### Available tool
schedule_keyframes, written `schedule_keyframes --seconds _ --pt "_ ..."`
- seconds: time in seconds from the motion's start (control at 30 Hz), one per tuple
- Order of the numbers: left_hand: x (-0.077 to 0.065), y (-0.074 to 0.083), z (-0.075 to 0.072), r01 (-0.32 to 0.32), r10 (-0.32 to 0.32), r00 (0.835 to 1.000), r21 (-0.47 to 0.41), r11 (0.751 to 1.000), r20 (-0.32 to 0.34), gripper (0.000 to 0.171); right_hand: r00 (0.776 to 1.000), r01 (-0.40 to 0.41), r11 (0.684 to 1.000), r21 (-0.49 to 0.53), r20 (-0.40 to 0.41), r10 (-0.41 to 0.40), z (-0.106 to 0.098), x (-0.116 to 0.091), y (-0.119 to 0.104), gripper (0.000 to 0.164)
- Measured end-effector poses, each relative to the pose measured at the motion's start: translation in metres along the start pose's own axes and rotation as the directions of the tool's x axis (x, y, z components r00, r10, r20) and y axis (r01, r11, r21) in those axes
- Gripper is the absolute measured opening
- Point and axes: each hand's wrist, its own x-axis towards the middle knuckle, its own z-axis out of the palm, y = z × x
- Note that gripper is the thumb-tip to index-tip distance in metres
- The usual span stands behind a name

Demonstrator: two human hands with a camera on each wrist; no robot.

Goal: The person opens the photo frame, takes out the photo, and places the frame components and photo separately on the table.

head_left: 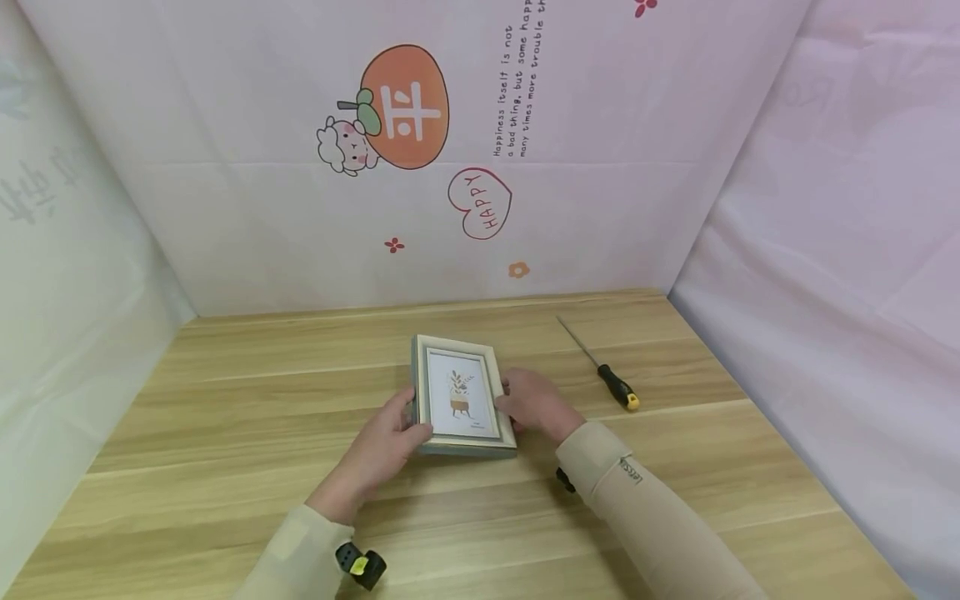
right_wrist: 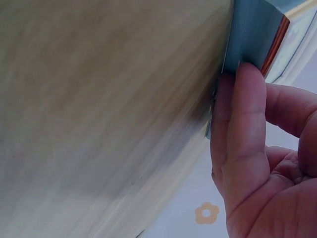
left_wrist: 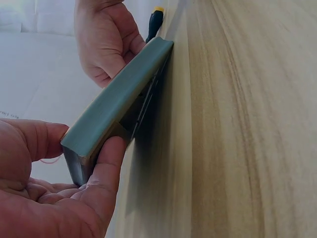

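Note:
A picture frame (head_left: 461, 396) with a cream front, blue-green sides and a small plant print lies face up between both hands. My left hand (head_left: 381, 446) grips its left edge, with the thumb at the front and fingers curled underneath. That edge is lifted off the wood, as the left wrist view shows a dark gap under the frame's blue-green side (left_wrist: 116, 94). At the opposite edge, my right hand (head_left: 536, 404) pinches the frame, its fingers (right_wrist: 247, 104) against the blue-green side and its thumb toward the front. The right edge sits low, close to the table.
On the wooden table (head_left: 247, 433), a screwdriver (head_left: 617, 386) with a black and yellow handle lies to the right of the frame, its shaft pointing to the back. A printed white cloth (head_left: 300, 242) rises behind the table, and pale cloths (head_left: 840, 275) hang at both sides.

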Motion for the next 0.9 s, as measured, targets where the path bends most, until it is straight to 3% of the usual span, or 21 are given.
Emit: schedule_keyframes --seconds 0.23,0.53,0.8,0.9 --pt "0.003 -0.007 -0.001 0.042 -0.042 0.999 -0.017 0.999 0.012 0.063 1.000 -0.020 1.000 -0.012 -0.008 0.020 -0.003 -0.002 -0.001 0.037" --pt "0.005 -0.015 -0.001 0.051 -0.050 0.998 -0.037 0.998 0.043 0.061 0.999 -0.026 0.999 -0.035 -0.019 0.025 -0.004 -0.002 -0.003 0.039" --pt "0.004 -0.012 0.001 0.077 -0.077 0.997 0.127 0.989 -0.007 0.062 0.999 -0.026 0.999 -0.044 -0.019 0.025 -0.004 -0.002 -0.004 0.036" --pt "0.003 -0.009 0.001 0.064 -0.055 0.998 0.263 0.963 -0.041 0.062 1.000 -0.027 0.998 -0.050 -0.017 0.026 -0.004 -0.001 -0.005 0.032"
